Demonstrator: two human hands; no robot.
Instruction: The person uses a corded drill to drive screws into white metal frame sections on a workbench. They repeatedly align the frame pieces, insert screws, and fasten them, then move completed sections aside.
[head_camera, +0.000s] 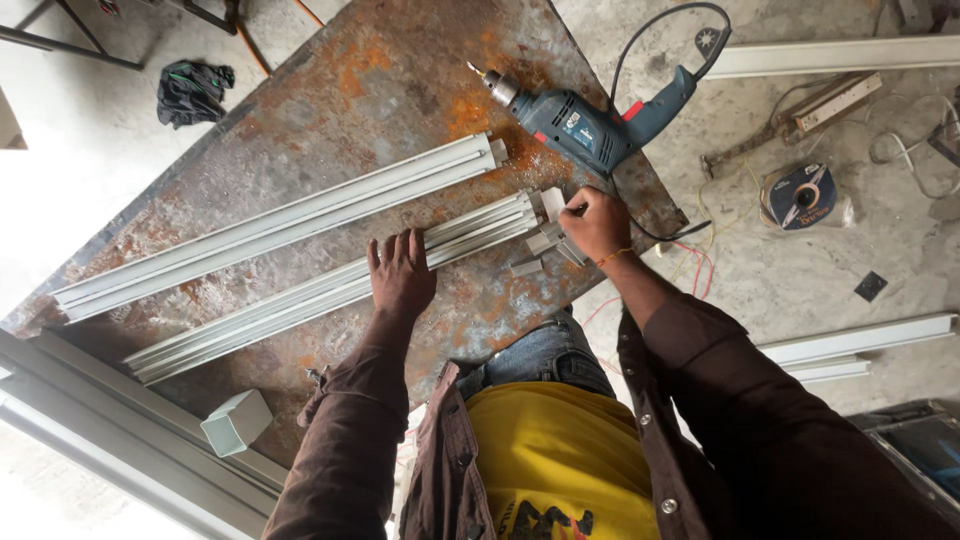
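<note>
**While one palm pins the rail, the other works its end**

Head view, looking straight down: the left hand (402, 272) lies flat, fingers spread, pressing on the near aluminium rail (335, 285) about midway along it. It grips nothing, just bears down. The right hand (594, 224) is curled tight at the rail's right end, fingertips pinched on a small metal bracket (553, 236); how firmly that piece is seated I cannot tell, since the fingers cover the joint.

To do this well, I judge the flat palm should keep its weight on so the rail cannot skid across the rusty steel table (400, 80), and the bracket should go in square to the end, not cocked.

The rail's long axis runs diagonally, from lower left up to upper right, with its worked end pointing toward the blue electric drill (590, 125). A second rail (280, 225) lies parallel just beyond it, apart from both hands. The drill rests on the table near the right hand, bit aimed up and left.
</note>
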